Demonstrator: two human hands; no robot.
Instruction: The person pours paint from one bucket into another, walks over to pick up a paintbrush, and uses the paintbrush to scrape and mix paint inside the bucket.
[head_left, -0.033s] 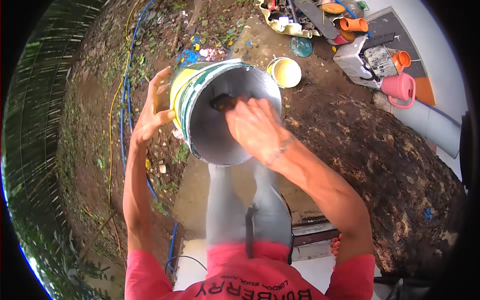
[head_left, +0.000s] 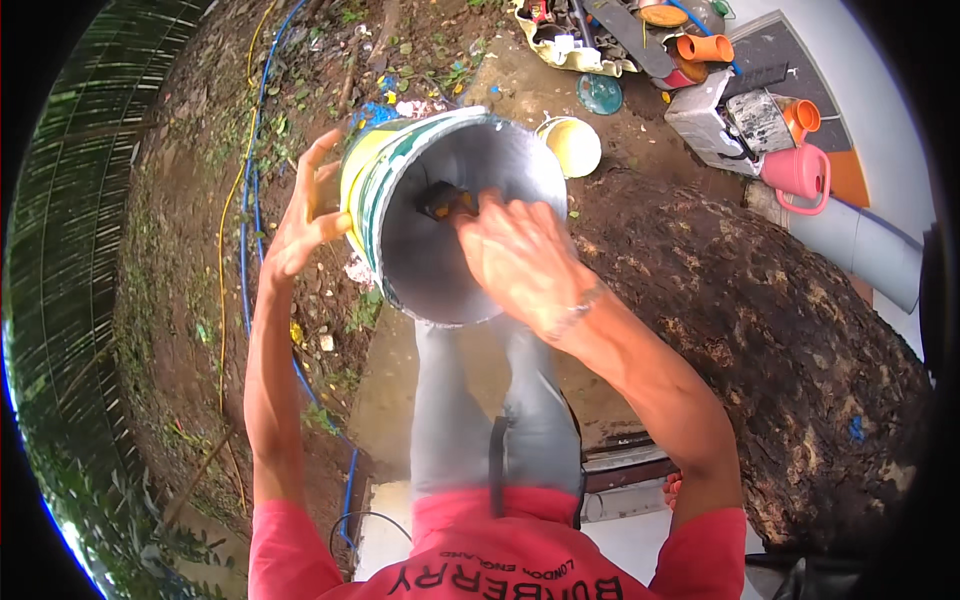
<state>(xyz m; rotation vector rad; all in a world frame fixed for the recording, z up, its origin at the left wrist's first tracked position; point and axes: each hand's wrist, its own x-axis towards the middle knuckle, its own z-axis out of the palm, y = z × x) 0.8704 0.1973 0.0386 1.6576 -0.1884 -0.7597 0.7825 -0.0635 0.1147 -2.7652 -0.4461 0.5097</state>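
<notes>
A large bucket [head_left: 372, 200] with a yellow, green and white outside is tilted so its mouth faces me. Its grey inner wall looks smooth and a little shiny. My left hand [head_left: 305, 225] is at the bucket's left side, thumb pressed to the outside and fingers spread along it; part of the fingers is hard to see. Reaching into the mouth, my right hand [head_left: 525, 250] grips a small black and yellow object [head_left: 440, 202] close to the inner wall. Its exact kind is unclear, as my fingers cover part of it. A thin bracelet is on my right wrist.
Beyond the bucket stands a small yellowish pail [head_left: 570, 147], with a round green lid [head_left: 600, 94] further off. A pink watering can [head_left: 796, 172] and a grey pipe [head_left: 860, 245] lie at right, past a dark rough mound [head_left: 760, 330]. Blue hose [head_left: 246, 235] runs along the left.
The bucket has shifted very slightly away from me. My right hand has moved a little to the right inside its mouth, still gripping the object. My left hand stays in place.
</notes>
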